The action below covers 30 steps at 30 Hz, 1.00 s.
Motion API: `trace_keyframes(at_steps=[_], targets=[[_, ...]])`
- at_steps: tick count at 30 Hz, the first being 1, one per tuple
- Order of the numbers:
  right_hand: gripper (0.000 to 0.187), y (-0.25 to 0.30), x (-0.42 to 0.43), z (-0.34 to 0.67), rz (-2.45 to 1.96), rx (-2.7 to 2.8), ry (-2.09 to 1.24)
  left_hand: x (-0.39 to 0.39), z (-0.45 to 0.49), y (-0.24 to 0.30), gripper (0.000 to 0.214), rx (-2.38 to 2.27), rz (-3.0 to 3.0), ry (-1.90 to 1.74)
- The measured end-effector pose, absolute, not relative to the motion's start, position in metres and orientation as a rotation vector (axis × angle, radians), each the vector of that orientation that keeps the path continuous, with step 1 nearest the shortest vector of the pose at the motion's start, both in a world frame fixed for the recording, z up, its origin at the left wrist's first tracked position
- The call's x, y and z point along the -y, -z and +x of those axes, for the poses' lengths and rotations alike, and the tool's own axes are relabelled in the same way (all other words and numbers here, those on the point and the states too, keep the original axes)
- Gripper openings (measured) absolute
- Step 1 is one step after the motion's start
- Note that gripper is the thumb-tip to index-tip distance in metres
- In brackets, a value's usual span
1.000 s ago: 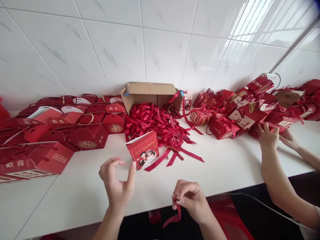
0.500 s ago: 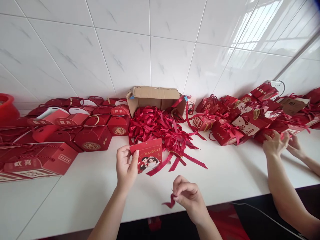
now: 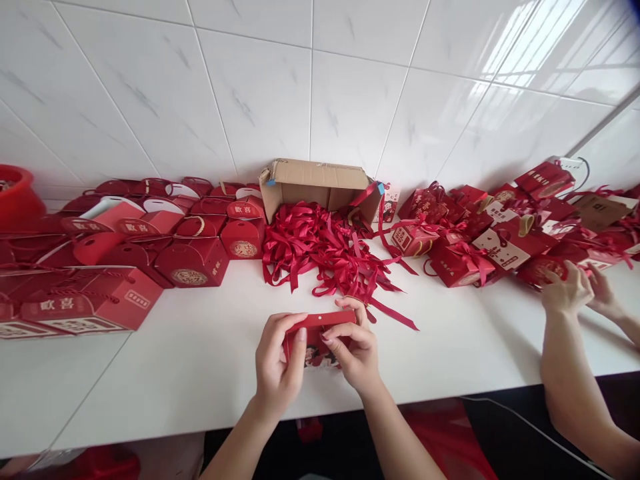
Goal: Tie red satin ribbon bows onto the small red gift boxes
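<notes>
One table (image 3: 200, 373) bears one carton (image 3: 315, 175), lying open. Left of the carton stand plain boxes (image 3: 195, 263), showing no bows; right of it are bowed boxes (image 3: 456, 263), at least two clearly tied, and these look done. Each group has perhaps a dozen or more, too overlapped to count exactly. Loose ribbons (image 3: 325, 247), uncountable, spill from the carton. To its right, a co-worker's two hands (image 3: 570, 290) are at a box. In front of it is one held box (image 3: 313, 337), seemingly unfinished, with no bow visible. The left hand (image 3: 280, 360) clamps its side; the right hand (image 3: 359, 353) has thumb and forefinger together, apparently pinching one ribbon end (image 3: 323, 330).
</notes>
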State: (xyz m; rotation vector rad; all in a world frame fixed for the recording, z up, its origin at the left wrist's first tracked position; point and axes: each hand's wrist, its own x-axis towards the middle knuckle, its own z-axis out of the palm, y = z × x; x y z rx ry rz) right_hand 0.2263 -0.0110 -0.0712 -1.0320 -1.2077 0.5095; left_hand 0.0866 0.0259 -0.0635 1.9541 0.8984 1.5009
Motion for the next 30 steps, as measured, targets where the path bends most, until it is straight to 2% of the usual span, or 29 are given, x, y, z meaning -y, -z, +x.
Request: trace_keyframes(at_steps=[5, 21, 27, 30], targets=[[0.012, 0.073, 0.015, 0.224, -1.092, 1.266, -0.416, -0.031, 0.083, 0.061, 0.004, -0.950, 2.067, -1.460], [0.014, 0.076, 0.020, 0.216, -1.131, 1.291, -0.265, -0.029, 0.085, 0.057, 0.008, -0.939, 2.116, -1.446], [0.009, 0.076, 0.018, 0.210, -1.110, 1.212, -0.247, -0.026, 0.083, 0.060, 0.009, -0.886, 2.085, -1.416], [0.030, 0.075, 0.018, 0.212, -1.062, 1.130, -0.393, -0.021, 0.079, 0.062, 0.009, -0.817, 2.116, -1.379]])
